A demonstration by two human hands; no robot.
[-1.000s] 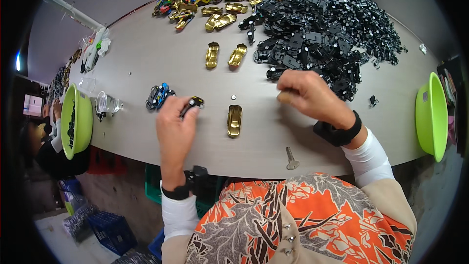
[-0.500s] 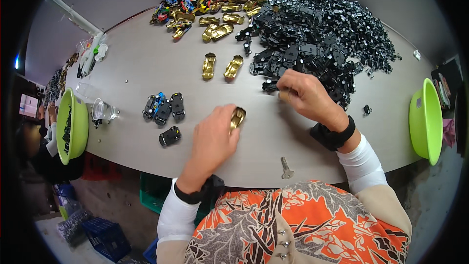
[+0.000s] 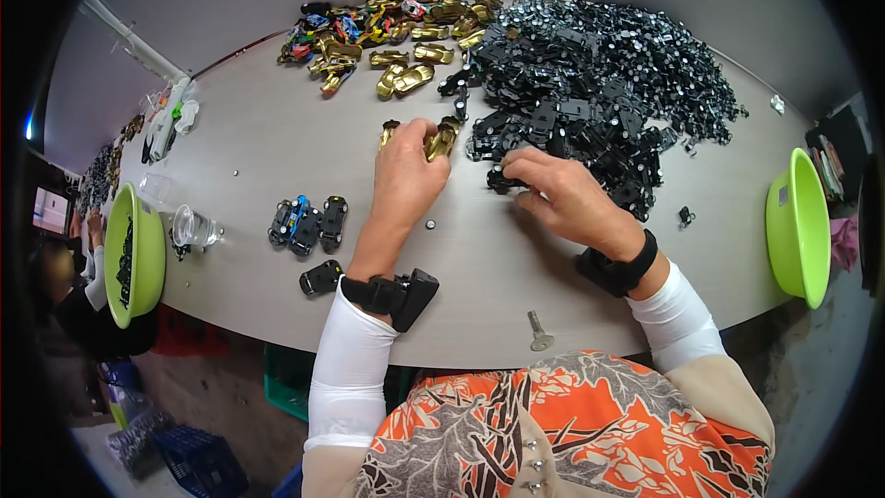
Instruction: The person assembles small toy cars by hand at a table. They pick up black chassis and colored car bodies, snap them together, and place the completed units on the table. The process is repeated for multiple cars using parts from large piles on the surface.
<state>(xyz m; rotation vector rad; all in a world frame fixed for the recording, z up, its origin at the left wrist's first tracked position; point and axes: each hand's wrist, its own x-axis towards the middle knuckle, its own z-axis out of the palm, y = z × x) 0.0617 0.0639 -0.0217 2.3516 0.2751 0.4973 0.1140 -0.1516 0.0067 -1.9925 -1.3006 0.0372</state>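
Observation:
My left hand [image 3: 410, 171] closes over a gold toy car body [image 3: 445, 138], its thumb and fingers against the side. A second gold body [image 3: 387, 133] shows partly on the other side of this hand, half covered by it. My right hand [image 3: 567, 198] is bent at the near edge of the black heap, its fingertips closed on a black toy car chassis [image 3: 499, 181]. The far side of that grip is hidden. A small round silver-and-black piece [image 3: 430, 224] lies on the table between my forearms.
Black chassis and small parts form a large heap [image 3: 590, 74] at the back right. Gold and coloured bodies [image 3: 369, 28] lie back left. Several assembled cars [image 3: 304, 223], a clear cup [image 3: 194, 227], a metal key-shaped piece [image 3: 539, 332] and green basins [image 3: 800, 231] [image 3: 147, 249] surround the workspace.
My left hand has moved away from me, from mid-table to the two gold bodies. The round piece has come into sight. My right hand stays by the heap, a little nearer to me.

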